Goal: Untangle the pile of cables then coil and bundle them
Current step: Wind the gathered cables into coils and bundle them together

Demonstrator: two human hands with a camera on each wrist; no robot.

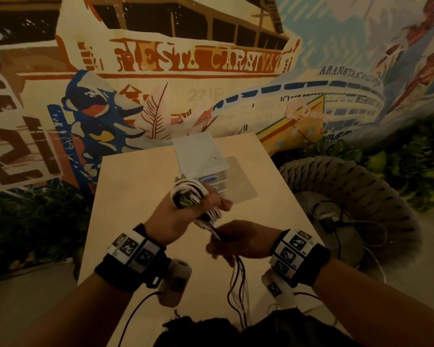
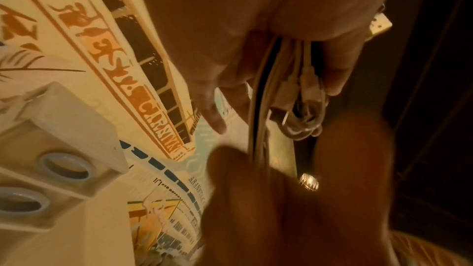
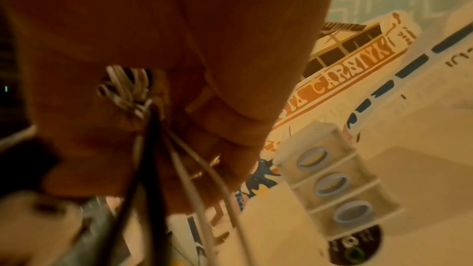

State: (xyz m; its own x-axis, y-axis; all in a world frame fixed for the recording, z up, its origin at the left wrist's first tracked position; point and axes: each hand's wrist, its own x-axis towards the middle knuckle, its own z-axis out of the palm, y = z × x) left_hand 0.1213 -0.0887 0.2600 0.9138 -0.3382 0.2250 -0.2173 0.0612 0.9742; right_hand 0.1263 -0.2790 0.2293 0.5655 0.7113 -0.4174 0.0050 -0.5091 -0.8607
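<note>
My left hand point(image 1: 186, 211) grips a coil of white and dark cables point(image 1: 188, 194) held above the pale table point(image 1: 140, 186). In the left wrist view the white cables and their plugs point(image 2: 302, 88) run between my curled fingers. My right hand point(image 1: 238, 239) sits just below and to the right, its fingers closed round the loose cable strands point(image 1: 238, 279) that hang from the coil toward my lap. In the right wrist view a black cable and thin white strands point(image 3: 179, 159) pass down through my fist from the coil point(image 3: 128, 88).
A small white drawer unit point(image 1: 201, 159) with blue ring handles point(image 3: 332, 185) stands at the table's far end, before a painted mural wall. A grey woven basket chair point(image 1: 348, 186) with a black charger and cord stands right of the table. Plants line the floor.
</note>
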